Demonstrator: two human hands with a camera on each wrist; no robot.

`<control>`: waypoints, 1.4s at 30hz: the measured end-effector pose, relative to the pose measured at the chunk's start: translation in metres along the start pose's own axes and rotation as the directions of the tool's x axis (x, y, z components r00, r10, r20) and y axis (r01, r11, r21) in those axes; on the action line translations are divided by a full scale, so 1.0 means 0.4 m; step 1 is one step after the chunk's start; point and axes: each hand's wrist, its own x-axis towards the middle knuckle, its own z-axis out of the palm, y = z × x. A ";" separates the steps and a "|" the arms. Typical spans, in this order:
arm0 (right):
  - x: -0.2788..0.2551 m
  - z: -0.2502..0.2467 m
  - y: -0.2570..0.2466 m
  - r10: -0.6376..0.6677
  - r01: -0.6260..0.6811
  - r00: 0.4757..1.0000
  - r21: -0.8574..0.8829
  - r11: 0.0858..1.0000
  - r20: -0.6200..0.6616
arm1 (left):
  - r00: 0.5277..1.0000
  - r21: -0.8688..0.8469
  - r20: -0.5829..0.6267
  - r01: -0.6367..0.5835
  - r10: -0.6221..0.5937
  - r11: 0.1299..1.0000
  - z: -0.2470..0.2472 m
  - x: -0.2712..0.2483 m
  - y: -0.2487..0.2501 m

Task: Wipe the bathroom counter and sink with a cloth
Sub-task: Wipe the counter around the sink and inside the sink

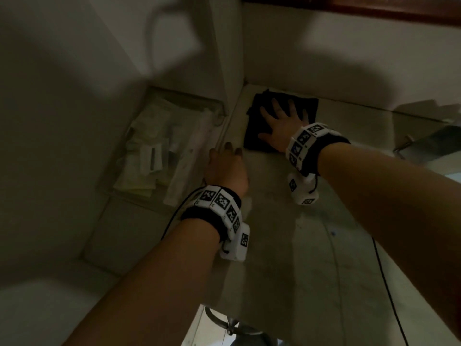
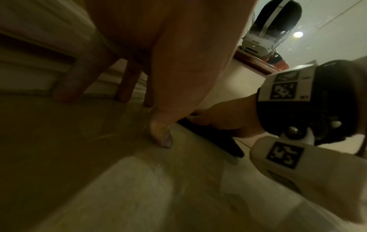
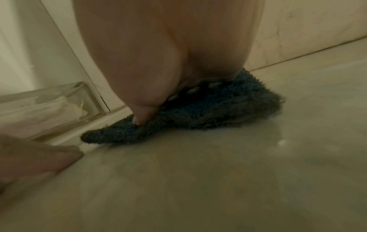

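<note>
A dark blue terry cloth (image 1: 259, 126) (image 3: 208, 113) (image 2: 220, 136) lies flat on the pale stone counter (image 1: 287, 221) in the far corner by the wall. My right hand (image 1: 282, 121) (image 3: 151, 62) presses down on it with fingers spread and straight. My left hand (image 1: 227, 166) (image 2: 158, 78) rests on the counter's left edge just left of the cloth, fingertips (image 2: 160, 138) planted on the stone and holding nothing. The sink is not clearly in view.
A clear tray (image 1: 159, 156) (image 3: 49, 106) of white packaged toiletries sits on a lower ledge left of the counter. A mirror's wooden frame (image 1: 374, 6) runs above the back wall. A chrome fixture (image 1: 232, 323) shows at the bottom edge.
</note>
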 end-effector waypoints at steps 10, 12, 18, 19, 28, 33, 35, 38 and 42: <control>-0.166 0.075 0.029 -0.095 0.098 0.994 -0.037 0.995 0.059 | 0.997 0.081 -0.058 -0.053 0.058 0.995 0.012 0.001 -0.001; -0.210 0.097 0.036 -0.136 0.141 0.988 -0.063 0.988 0.074 | 0.997 0.086 -0.040 -0.064 0.067 0.994 0.007 -0.006 -0.003; -0.338 0.161 0.076 -0.308 0.318 0.946 -0.110 0.942 0.105 | 0.996 -0.083 -0.004 -0.091 0.091 0.992 0.025 -0.080 0.010; -0.355 0.170 0.082 -0.321 0.332 0.941 -0.117 0.936 0.105 | 0.997 -0.111 -0.003 -0.081 0.081 0.991 0.038 -0.097 0.022; -0.445 0.237 0.133 -0.249 0.256 0.965 -0.079 0.964 0.079 | 0.998 -0.055 0.055 -0.011 0.014 0.998 0.113 -0.108 0.070; -0.479 0.255 0.190 -0.228 0.229 0.973 -0.022 0.973 0.037 | 0.998 0.008 0.042 -0.036 0.035 0.999 0.119 -0.105 0.065; -0.494 0.259 0.220 -0.221 0.222 0.975 -0.005 0.975 0.027 | 0.998 0.017 0.052 -0.032 0.031 0.999 0.118 -0.105 0.063; -0.516 0.265 0.263 -0.197 0.197 0.980 0.019 0.980 0.012 | 0.999 0.045 0.046 -0.028 0.026 0.999 0.114 -0.107 0.064; -0.551 0.288 0.317 -0.114 0.116 0.992 0.042 0.992 -0.046 | 0.999 0.071 0.046 -0.016 0.012 0.997 0.113 -0.106 0.072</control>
